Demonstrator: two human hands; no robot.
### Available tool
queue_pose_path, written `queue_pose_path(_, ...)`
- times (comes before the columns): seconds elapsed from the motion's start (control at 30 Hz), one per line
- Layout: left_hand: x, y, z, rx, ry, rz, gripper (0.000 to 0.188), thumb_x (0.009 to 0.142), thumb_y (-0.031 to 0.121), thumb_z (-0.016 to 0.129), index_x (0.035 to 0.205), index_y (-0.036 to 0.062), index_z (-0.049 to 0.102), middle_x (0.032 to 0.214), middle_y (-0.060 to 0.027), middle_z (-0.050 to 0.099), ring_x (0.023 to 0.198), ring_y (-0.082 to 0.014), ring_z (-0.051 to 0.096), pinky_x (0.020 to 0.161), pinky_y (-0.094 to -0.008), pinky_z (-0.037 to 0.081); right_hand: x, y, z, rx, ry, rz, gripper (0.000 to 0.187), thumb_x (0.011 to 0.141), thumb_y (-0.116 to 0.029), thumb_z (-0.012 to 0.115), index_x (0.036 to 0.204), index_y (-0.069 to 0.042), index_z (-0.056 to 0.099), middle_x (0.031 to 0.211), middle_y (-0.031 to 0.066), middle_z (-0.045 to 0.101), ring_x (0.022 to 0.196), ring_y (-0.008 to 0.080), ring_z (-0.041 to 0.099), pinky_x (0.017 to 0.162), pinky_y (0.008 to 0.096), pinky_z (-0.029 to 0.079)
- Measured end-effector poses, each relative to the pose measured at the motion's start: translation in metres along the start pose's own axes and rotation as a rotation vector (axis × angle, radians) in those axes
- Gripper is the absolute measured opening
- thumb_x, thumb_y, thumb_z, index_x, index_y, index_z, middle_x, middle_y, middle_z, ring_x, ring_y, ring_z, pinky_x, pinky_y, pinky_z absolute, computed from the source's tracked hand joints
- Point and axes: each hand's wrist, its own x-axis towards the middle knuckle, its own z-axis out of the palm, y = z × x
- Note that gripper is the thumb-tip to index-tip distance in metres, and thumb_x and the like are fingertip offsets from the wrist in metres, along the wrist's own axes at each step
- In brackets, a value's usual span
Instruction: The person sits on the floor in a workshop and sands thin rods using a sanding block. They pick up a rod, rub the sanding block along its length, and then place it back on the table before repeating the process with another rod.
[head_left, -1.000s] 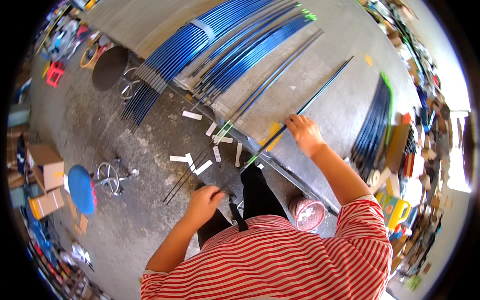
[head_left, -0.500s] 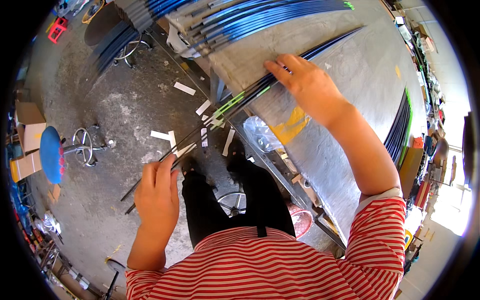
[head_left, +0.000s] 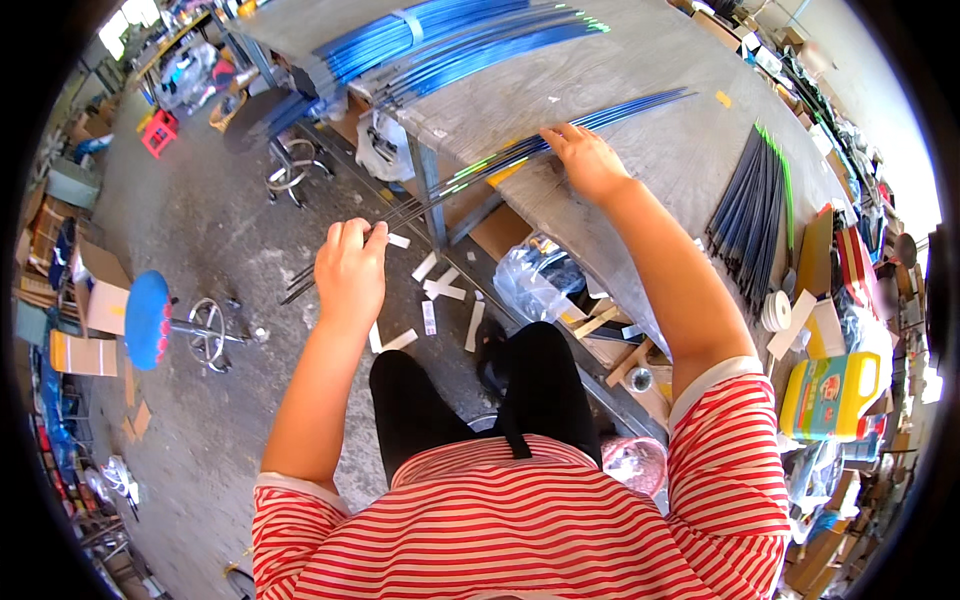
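Hands (head_left: 350,270) on rods (head_left: 515,154) across table edge (head_left: 556,226)

Thin blue-and-black rods (head_left: 635,106) slantwise across near edge of flat grey table (head_left: 680,185), left ends over grey concrete floor (head_left: 235,430). Right hand (head_left: 585,160) at rods by table edge; left hand (head_left: 350,268) near left ends. Farther back on table: long blue rods (head_left: 365,58). Table's right side: fanned dark rods with green tips (head_left: 748,205). Floor, left: round blue stool (head_left: 148,320); nearer table, flat white strips (head_left: 474,326).
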Motion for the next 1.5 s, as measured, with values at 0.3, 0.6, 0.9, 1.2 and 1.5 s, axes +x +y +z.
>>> queue_pose_path(0.3, -0.029, 0.039, -0.052, -0.215, -0.007, -0.189, 0.009, 0.078, 0.007, 0.056, 0.083, 0.002, 0.06, 0.081, -0.0119, 0.053, 0.069, -0.0291, 0.053, 0.061, -0.037, 0.043, -0.13, -0.069, -0.072, 0.385, 0.445, 0.201, 0.014, 0.074, -0.012, 0.059, 0.083, -0.003, 0.063, 0.08, 0.0143, 0.061, 0.073, 0.0309, 0.059, 0.065, 0.0369, 0.048)
queue_pose_path(0.6, -0.127, 0.152, -0.104, -1.311, -0.412, -0.632, 0.016, 0.087, 0.013, 0.052, 0.085, -0.0003, 0.06, 0.069, -0.0025, 0.055, 0.047, -0.0057, 0.042, 0.043, -0.0201, 0.033, -0.204, -0.157, -0.105, 1.773, 0.421, 0.472, 0.035, 0.091, -0.021, 0.045, 0.114, 0.005, 0.047, 0.09, 0.014, 0.061, 0.079, 0.0171, 0.061, 0.072, 0.0286, 0.049)
queue_pose_path(0.9, -0.106, 0.189, -0.143, -0.725, 0.079, 0.309, 0.032, 0.075, 0.005, 0.062, 0.106, -0.0009, 0.055, 0.104, -0.0155, 0.053, 0.099, -0.0316, 0.051, 0.085, -0.0383, 0.042, -0.259, -0.177, -0.129, 1.352, 0.524, 0.472, 0.021, 0.091, -0.011, 0.045, 0.105, -0.001, 0.056, 0.056, -0.0017, 0.047, 0.05, 0.0039, 0.04, 0.046, 0.0207, 0.034)
queue_pose_path(1.2, -0.037, 0.163, -0.161, -0.406, -0.173, 0.665, 0.034, 0.067, 0.015, 0.067, 0.098, 0.0024, 0.059, 0.081, -0.0091, 0.055, 0.073, -0.0268, 0.054, 0.071, -0.0393, 0.042, -0.292, -0.172, -0.138, 0.533, 0.441, 0.2, 0.018, 0.073, -0.012, 0.061, 0.088, -0.002, 0.062, 0.064, 0.0098, 0.055, 0.055, 0.0269, 0.056, 0.049, 0.0343, 0.046)
queue_pose_path(1.5, -0.054, 0.172, -0.129, -1.204, -1.27, 0.0, 0.02, 0.088, 0.009, 0.043, 0.091, -0.002, 0.059, 0.064, -0.0072, 0.058, 0.047, -0.0114, 0.054, 0.045, -0.0216, 0.042, -0.302, -0.122, -0.14, 0.12, 0.545, 0.014, 0.024, 0.059, -0.009, 0.065, 0.082, -0.003, 0.063, 0.069, 0.0035, 0.052, 0.068, 0.0199, 0.055, 0.068, 0.0347, 0.046)
